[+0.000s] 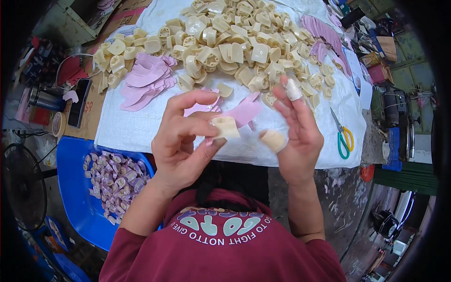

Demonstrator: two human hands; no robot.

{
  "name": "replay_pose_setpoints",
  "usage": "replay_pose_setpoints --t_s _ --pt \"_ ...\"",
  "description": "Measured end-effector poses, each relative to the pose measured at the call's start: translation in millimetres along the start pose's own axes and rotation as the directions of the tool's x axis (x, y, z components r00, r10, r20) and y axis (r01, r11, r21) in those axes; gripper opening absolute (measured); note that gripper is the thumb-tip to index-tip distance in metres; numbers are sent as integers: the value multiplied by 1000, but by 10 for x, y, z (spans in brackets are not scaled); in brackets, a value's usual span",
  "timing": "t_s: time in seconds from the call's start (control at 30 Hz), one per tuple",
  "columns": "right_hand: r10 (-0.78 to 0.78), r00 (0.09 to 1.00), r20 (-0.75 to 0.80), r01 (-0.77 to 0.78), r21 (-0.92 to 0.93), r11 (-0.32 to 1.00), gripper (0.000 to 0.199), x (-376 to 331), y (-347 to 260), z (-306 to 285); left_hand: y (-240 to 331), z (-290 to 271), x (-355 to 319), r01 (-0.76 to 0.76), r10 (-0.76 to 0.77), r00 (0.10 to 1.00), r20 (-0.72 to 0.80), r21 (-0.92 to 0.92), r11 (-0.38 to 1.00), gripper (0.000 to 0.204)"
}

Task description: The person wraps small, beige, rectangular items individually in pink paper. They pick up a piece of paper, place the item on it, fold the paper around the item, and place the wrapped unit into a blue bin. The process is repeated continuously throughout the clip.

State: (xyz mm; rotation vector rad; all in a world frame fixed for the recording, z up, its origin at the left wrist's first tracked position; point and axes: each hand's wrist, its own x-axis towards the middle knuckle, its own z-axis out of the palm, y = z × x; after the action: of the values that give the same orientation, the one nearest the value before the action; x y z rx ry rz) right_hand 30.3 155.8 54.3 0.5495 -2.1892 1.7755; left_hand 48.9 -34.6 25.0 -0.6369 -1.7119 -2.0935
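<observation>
My left hand (183,136) pinches a small cream plastic block (225,127), shaped like a shoe heel, between thumb and fingers. Just beyond it is a curved pink sheet piece (244,110); whether it touches the block I cannot tell. My right hand (298,134) is raised to the right of the block with its fingers apart. White tape wraps one of its fingertips, and a blurred beige covering (273,140) shows at the thumb. More pink pieces (148,80) lie in an overlapping stack beyond my left hand.
A large heap of cream blocks (230,42) covers the far side of the white cloth (127,134). Green-and-yellow scissors (345,138) lie at right. A blue tub (70,174) at lower left holds many purple-covered pieces (115,183). A phone (79,103) and tape roll (58,123) sit far left.
</observation>
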Motion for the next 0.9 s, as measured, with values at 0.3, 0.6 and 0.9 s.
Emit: replay_pose_setpoints --t_s 0.3,0.6,0.9 --pt "455 859 233 -472 704 530 25 -184 90 8 63 71 93 -212 179 968 175 191 958 30" --pt "417 903 99 -399 548 735 22 -175 -82 106 -35 68 104 -226 129 961 245 424 877 32" --pt "269 962 40 -272 136 953 22 -57 51 233 -266 200 135 -133 141 990 15 457 879 23"
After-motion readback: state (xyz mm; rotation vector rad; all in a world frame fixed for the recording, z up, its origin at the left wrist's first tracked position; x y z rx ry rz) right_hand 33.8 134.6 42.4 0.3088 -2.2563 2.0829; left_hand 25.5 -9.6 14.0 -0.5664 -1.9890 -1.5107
